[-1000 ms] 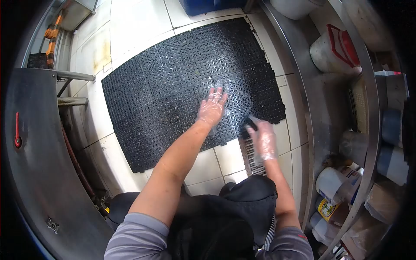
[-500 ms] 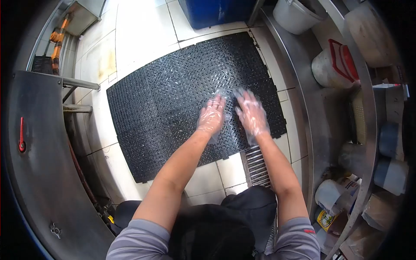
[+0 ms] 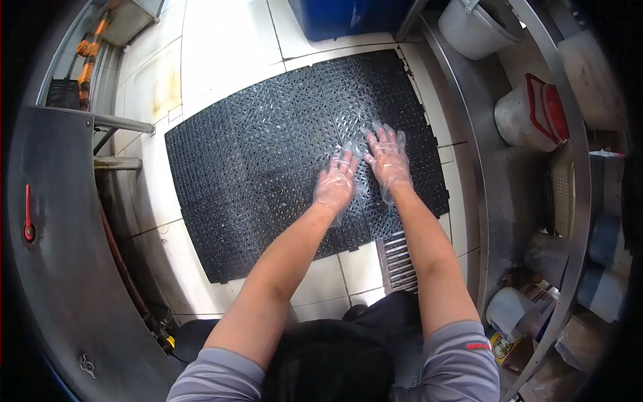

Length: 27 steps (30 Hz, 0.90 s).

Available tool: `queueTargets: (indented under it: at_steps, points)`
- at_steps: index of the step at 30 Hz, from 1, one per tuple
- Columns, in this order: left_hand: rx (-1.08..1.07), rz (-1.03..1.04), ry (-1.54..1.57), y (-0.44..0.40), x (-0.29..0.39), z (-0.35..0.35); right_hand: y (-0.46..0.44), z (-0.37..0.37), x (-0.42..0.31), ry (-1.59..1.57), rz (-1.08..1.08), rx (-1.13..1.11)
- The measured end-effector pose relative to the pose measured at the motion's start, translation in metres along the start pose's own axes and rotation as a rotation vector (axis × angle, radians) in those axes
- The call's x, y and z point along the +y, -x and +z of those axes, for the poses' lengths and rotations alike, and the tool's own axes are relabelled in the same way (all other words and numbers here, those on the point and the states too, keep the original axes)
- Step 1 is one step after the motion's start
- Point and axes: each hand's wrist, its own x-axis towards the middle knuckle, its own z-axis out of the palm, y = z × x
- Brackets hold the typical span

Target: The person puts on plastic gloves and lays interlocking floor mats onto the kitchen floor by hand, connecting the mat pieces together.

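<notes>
A black rubber floor mat [image 3: 261,161] with a perforated, textured surface lies on the tiles in front of me. Over its right half is my left hand [image 3: 337,181], in a clear plastic glove, fingers stretched out. My right hand [image 3: 388,157], gloved the same way, is just to the right with its fingers spread flat. Both palms face down at the mat; whether they press on it or hover slightly above is hard to tell. Neither hand grips anything.
A metal drain grate [image 3: 396,258] runs from the mat's near edge toward my knees. Right, a steel shelf [image 3: 462,114] bears a white bucket [image 3: 472,30], a red-handled bucket [image 3: 519,117] and several containers. Left stands a steel cabinet [image 3: 60,281]; a blue bin [image 3: 348,17] is at the back.
My left hand has shifted slightly right and my right hand slightly up the mat, its fingers more spread. The view has turned a little; the mat looks to lie in the same place.
</notes>
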Motion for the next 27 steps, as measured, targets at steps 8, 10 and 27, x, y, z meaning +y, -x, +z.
queueTargets:
  at_steps: [8, 10, 27]
  points:
    - [0.073, 0.003, 0.495, 0.003, -0.04, -0.053, 0.002, -0.024, -0.016, 0.05, 0.063, -0.091]
    - [0.064, -0.098, 0.474, 0.03, -0.067, -0.065, 0.009, -0.036, -0.019, 0.042, 0.062, -0.1]
    - [-0.169, -0.552, 0.253, 0.191, -0.177, -0.021, 0.012, -0.071, -0.022, -0.092, -0.036, -0.115]
